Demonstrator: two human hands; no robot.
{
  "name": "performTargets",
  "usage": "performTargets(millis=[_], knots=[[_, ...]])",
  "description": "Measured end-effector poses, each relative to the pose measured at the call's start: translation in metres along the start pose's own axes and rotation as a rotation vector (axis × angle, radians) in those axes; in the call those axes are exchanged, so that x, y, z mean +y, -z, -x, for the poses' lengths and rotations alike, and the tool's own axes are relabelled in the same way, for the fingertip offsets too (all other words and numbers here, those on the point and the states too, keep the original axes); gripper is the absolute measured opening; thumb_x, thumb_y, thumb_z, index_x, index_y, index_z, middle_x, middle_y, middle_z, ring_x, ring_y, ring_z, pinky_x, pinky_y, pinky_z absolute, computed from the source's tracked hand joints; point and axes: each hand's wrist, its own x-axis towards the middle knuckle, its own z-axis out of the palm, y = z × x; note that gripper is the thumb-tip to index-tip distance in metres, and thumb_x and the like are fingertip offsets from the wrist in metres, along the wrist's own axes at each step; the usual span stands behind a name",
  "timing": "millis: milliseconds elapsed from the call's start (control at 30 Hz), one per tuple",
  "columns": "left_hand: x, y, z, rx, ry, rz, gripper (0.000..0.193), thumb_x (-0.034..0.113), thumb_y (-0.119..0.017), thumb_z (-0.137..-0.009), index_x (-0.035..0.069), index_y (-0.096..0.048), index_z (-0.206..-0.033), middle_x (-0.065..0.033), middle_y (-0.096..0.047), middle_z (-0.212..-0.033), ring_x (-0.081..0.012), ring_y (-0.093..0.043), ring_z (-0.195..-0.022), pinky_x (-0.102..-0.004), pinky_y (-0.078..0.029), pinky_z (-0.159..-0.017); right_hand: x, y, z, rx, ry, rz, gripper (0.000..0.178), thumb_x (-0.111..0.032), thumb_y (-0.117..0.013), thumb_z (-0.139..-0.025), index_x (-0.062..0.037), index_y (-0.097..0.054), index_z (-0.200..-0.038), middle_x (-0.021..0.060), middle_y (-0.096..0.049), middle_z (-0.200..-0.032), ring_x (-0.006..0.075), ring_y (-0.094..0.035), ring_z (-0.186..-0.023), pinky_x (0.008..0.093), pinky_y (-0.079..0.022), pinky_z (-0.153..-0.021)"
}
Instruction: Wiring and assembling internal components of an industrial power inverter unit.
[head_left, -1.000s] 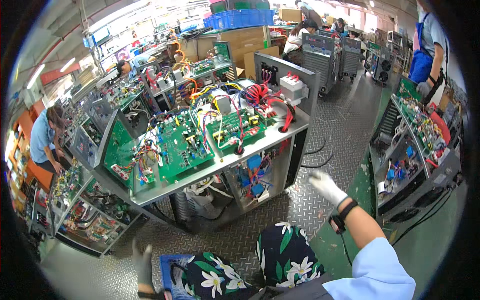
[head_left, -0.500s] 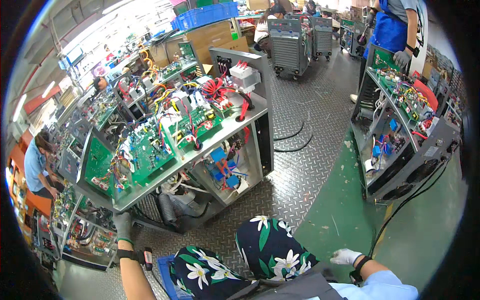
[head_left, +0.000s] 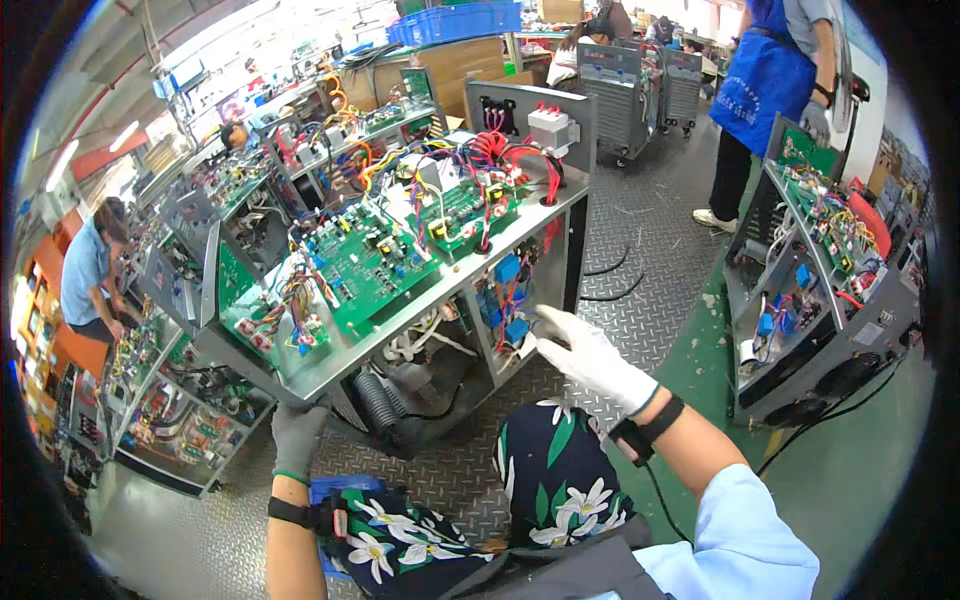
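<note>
In front of me stands an open grey machine chassis with a metal shelf (head_left: 365,352). On the shelf lie green circuit boards (head_left: 375,275) and bundles of coloured wires (head_left: 490,150). My left hand (head_left: 298,440), in a grey glove, is against the shelf's near left corner; its fingers are hidden by the chassis. My right hand (head_left: 590,358), in a white glove, hangs with fingers stretched out beside the chassis's lower right opening. Nearest to it are blue block-shaped components (head_left: 516,330). It holds nothing. Below the shelf shows a grey corrugated hose (head_left: 380,400).
Another open chassis (head_left: 800,340) stands at the right, with a person in a blue apron (head_left: 765,80) behind it. More open units (head_left: 170,430) line the left, near a person in a blue shirt (head_left: 88,275). Grey wheeled cabinets (head_left: 615,105) stand farther back. Black cables (head_left: 612,292) lie on the patterned floor.
My right hand has risen from beside my right knee, moving left to the chassis's side. My left hand remains at the near corner. The whole view has shifted, placing the chassis farther right.
</note>
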Motion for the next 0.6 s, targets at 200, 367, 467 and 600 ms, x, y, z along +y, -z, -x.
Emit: performTargets(millis=[200,367,467,600], knots=[[0.012,-0.020,0.020,-0.089,-0.191,0.230,0.058,0.021,-0.075,-0.070,-0.001,-0.051,-0.119,-0.0123,-0.066,-0.105,-0.0203,-0.064,-0.094,-0.0319,-0.050,-0.080,-0.109,-0.037,0.015,0.072,0.367,-0.011,0.048,-0.024,-0.055,-0.080,0.0025,-0.046,-0.120,0.0246,-0.055,-0.109,0.0365,-0.055,-0.105,0.0401,-0.044,-0.090],[0.003,-0.026,0.012,-0.083,-0.218,0.051,0.067,0.025,-0.078,-0.067,0.002,-0.048,-0.122,-0.0137,-0.065,-0.107,-0.0255,-0.065,-0.095,-0.0355,-0.050,-0.082,-0.149,-0.093,0.049,-0.244,0.374,0.095,0.076,-0.029,-0.058,-0.082,0.0032,-0.022,-0.141,0.0277,-0.025,-0.145,0.0382,-0.025,-0.136,0.0415,-0.024,-0.110],[0.002,-0.030,0.009,-0.091,-0.246,0.312,0.075,0.029,-0.076,-0.063,0.003,-0.044,-0.126,-0.0164,-0.066,-0.104,-0.0296,-0.065,-0.094,-0.0371,-0.050,-0.082,-0.163,-0.120,0.056,-0.176,0.435,0.045,0.077,-0.030,-0.058,-0.083,0.0037,-0.021,-0.141,0.0288,-0.021,-0.145,0.0423,-0.022,-0.136,0.0445,-0.023,-0.110],[0.011,-0.033,0.017,0.097,-0.090,-0.114,0.084,0.024,-0.071,-0.061,0.005,-0.038,-0.135,-0.0168,-0.064,-0.109,-0.0276,-0.064,-0.096,-0.0365,-0.049,-0.085,-0.174,-0.128,0.038,0.038,0.496,-0.013,0.080,-0.029,-0.057,-0.083,0.0076,-0.017,-0.141,0.0288,-0.020,-0.146,0.0418,-0.018,-0.137,0.0442,-0.020,-0.111]])
